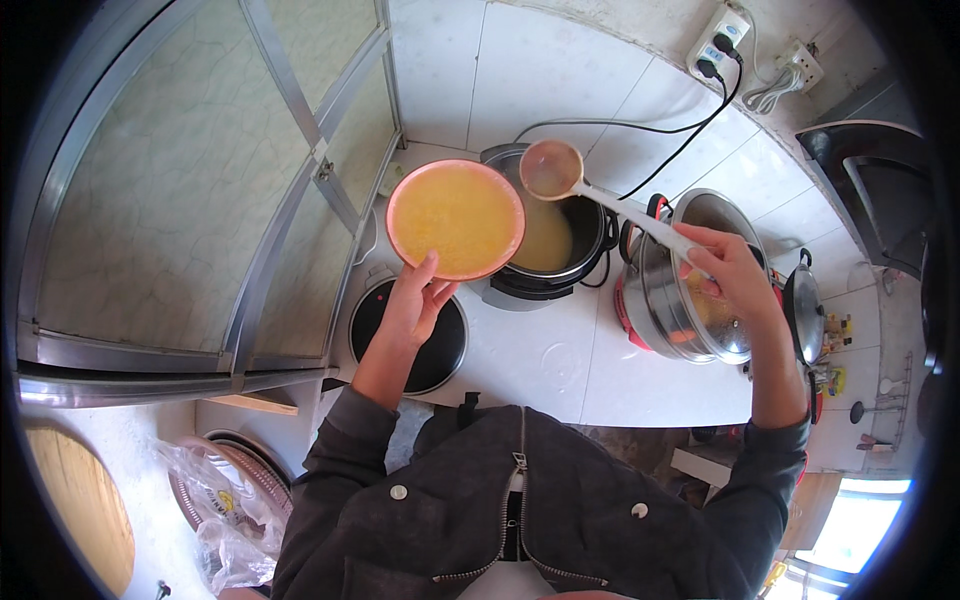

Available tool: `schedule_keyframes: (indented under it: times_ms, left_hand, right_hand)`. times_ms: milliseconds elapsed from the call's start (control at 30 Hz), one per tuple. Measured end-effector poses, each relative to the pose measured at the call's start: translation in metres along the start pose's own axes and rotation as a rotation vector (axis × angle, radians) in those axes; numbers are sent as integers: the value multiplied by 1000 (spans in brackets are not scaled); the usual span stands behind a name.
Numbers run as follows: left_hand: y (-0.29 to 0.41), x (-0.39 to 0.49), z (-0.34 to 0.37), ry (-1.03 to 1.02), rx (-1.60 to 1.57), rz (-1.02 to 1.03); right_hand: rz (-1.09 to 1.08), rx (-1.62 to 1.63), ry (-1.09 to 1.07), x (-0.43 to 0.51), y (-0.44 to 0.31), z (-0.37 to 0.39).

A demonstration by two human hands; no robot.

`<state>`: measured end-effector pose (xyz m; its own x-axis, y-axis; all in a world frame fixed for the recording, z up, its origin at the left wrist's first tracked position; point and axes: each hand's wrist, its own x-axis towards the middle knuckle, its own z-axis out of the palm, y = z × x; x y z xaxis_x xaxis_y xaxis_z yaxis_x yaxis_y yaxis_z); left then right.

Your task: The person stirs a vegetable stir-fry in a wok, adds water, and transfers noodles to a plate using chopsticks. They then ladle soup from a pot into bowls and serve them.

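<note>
My left hand (421,304) holds a pink-rimmed bowl (395,247) by its near edge, thumb over the rim. Yellow porridge-like liquid (457,214) fills it nearly to the brim. In my right hand (720,262) is the pale handle of a ladle (551,171); its scoop is raised just right of the bowl, wet and with little in it. Beneath the two stands an electric pressure cooker (592,232) without its lid on. More of the yellow liquid (546,236) shows in its dark inner pot, partly covered from view by the bowl and scoop.
A steel steamer pot (652,292) with a glass lid stands on the right, under my right forearm. A round black lid or hotplate (367,330) lies on the white counter (540,352) at left. Black cords (675,129) run to a wall socket strip (716,45). A metal-framed cabinet (172,187) borders the left.
</note>
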<state>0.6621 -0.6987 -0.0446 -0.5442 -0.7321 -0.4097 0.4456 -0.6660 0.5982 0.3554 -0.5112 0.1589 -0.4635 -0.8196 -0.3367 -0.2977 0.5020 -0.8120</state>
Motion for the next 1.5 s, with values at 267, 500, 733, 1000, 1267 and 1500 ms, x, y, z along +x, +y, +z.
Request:
schedule_keyframes:
  times_ms: [267, 500, 733, 1000, 1267, 1500]
  left_hand:
    - [-5, 8, 9, -48, -3, -29]
    - [-7, 8, 17, -77, 13, -65]
    - [-1, 7, 13, -147, 74, -96]
    - [4, -2, 3, -222, 150, -127]
    - [11, -30, 12, -292, 206, -200]
    - [-1, -65, 46, -367, 278, -246]
  right_hand:
    - [-144, -84, 18, -34, -20, 19]
    - [-694, -778, 264, -54, 3, 52]
    - [-798, -806, 303, -62, 26, 54]
    - [-439, -413, 453, -19, 64, 63]
    - [-624, -1344, 448, 62, 101, 115]
    - [-625, -1144, 493, 63, 123, 132]
